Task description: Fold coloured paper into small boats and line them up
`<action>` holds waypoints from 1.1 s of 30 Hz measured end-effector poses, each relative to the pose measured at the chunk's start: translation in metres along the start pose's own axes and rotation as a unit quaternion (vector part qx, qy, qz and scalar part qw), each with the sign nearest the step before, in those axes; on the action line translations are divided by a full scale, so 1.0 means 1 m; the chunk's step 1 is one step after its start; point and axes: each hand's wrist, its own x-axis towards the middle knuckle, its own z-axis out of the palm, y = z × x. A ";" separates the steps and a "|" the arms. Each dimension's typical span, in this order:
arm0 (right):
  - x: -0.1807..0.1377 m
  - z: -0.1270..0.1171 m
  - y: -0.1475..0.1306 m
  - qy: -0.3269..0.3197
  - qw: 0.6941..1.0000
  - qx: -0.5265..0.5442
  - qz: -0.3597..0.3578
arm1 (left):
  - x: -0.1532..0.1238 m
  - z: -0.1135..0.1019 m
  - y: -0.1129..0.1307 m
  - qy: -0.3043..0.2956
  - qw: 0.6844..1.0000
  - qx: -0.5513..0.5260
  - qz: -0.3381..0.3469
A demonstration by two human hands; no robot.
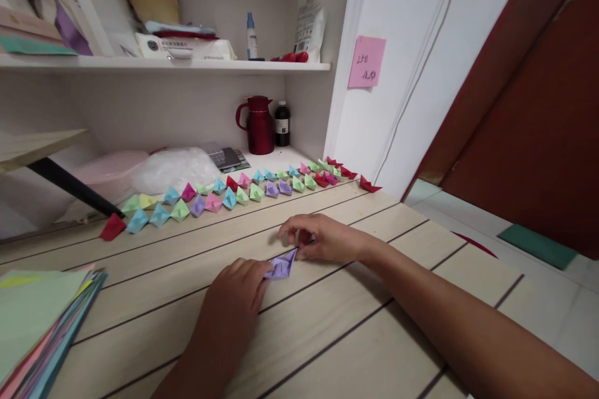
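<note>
A small purple folded paper boat [281, 266] lies on the slatted wooden table between my hands. My left hand [241, 287] is closed over its left end, with the fingertips hiding that corner. Close by the boat's pointed right tip is my right hand [322, 237], its index finger raised and its thumb low. A gap shows between those fingers; whether the thumb touches the tip, I cannot tell. Beyond my hands, several finished paper boats [229, 199] in blue, green, pink, purple and red stand in two rough rows along the table's far side.
A stack of coloured paper sheets [42, 312] sits at the left. Behind the boats, a white shelf unit [187, 93] holds a red jug [259, 128], a dark bottle [282, 124] and a plastic bag [175, 169]. A pink note [367, 62] sticks to the wall.
</note>
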 end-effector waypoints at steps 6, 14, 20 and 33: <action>0.000 -0.004 -0.002 -0.014 0.999 -0.025 -0.037 | 0.001 -0.001 0.001 -0.017 1.000 -0.006 -0.005; 0.001 -0.001 -0.002 -0.032 0.997 -0.043 -0.054 | 0.000 0.000 0.002 -0.043 0.999 0.019 0.011; 0.003 0.003 0.001 -0.028 0.995 -0.081 -0.044 | 0.000 0.000 0.002 -0.045 0.999 0.017 0.011; 0.004 0.002 0.008 0.020 0.998 0.023 0.049 | -0.001 0.003 -0.001 0.018 0.998 -0.036 -0.041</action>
